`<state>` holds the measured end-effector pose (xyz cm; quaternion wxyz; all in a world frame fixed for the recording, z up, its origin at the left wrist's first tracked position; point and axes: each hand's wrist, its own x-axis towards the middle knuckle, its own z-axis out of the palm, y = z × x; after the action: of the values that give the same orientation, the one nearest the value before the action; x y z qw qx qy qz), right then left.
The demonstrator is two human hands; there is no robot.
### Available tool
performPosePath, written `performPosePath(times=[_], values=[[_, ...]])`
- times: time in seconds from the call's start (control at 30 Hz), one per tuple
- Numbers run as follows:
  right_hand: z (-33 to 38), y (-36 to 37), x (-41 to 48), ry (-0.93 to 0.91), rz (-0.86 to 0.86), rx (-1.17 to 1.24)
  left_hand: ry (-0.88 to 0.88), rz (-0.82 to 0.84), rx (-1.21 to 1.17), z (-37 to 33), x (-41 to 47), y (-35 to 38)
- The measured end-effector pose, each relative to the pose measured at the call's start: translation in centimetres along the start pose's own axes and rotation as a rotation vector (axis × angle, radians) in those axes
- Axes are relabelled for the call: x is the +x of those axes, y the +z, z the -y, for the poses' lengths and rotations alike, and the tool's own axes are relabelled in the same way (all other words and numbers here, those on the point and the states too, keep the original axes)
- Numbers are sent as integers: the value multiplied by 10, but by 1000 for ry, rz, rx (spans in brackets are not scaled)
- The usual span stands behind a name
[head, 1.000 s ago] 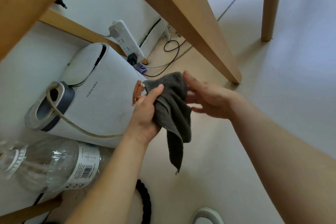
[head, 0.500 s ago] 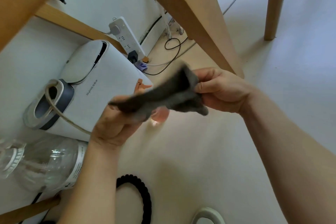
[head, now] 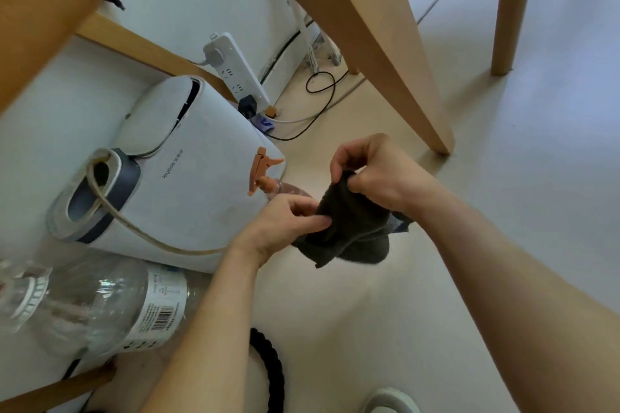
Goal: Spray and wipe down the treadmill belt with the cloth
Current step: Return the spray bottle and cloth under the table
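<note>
A dark grey cloth [head: 349, 228] hangs folded between both my hands above the pale floor. My left hand [head: 281, 225] pinches its left edge with curled fingers. My right hand [head: 375, 171] grips its upper corner from above. Just behind my left hand stands a spray bottle [head: 268, 174] with an orange trigger head and a clear body, partly hidden by that hand. No treadmill belt shows in this view.
A white appliance [head: 188, 171] with a beige cord lies at left. A large clear plastic bottle [head: 94, 305] lies at lower left. Wooden table legs [head: 379, 43] slant overhead. A white power strip [head: 235, 74] and cables sit against the wall. A black braided rope [head: 271, 369] lies near my feet.
My hands have brought the cloth from stretched out flat to folded and bunched, and lowered it. My left hand moved right toward my right hand. The spray bottle's head is uncovered now.
</note>
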<state>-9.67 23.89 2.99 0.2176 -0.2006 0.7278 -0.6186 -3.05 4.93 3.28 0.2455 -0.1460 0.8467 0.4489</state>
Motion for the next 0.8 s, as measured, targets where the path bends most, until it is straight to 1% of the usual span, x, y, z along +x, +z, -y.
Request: performPosePath(times=[0.07,0.17,0.23,0.3,0.4,0.5,0.53,0.6,0.67,0.7,0.73,0.77,0.8], values=[[1,0,4,16,-71,59,12,-188,-37,-1,3,-9],[1,3,13,48,-229,119,72,-428,-149,-4,5,-30],[0,4,19,66,-276,145,130,-616,-173,-9,10,-47],[-4,5,25,84,-263,155,222,-806,-162,-16,18,-69],[-10,6,25,106,-249,165,319,-1044,-172,-25,30,-102],[-13,10,27,133,-231,177,330,-1227,-273,-32,41,-138],[-12,15,31,134,-207,189,321,-1295,-268,-32,42,-153],[-10,22,35,143,-181,217,281,-1385,-209,-31,45,-178],[-9,31,38,162,-160,251,175,-1402,-166,-24,46,-201],[-8,34,38,172,-144,259,70,-1416,-130,-18,48,-211],[-9,38,38,179,-123,273,-82,-1422,-47,-13,50,-217],[-10,41,38,180,-96,284,-260,-1404,79,-9,51,-219],[-11,44,37,178,-67,288,-383,-1379,202,-7,51,-214]])
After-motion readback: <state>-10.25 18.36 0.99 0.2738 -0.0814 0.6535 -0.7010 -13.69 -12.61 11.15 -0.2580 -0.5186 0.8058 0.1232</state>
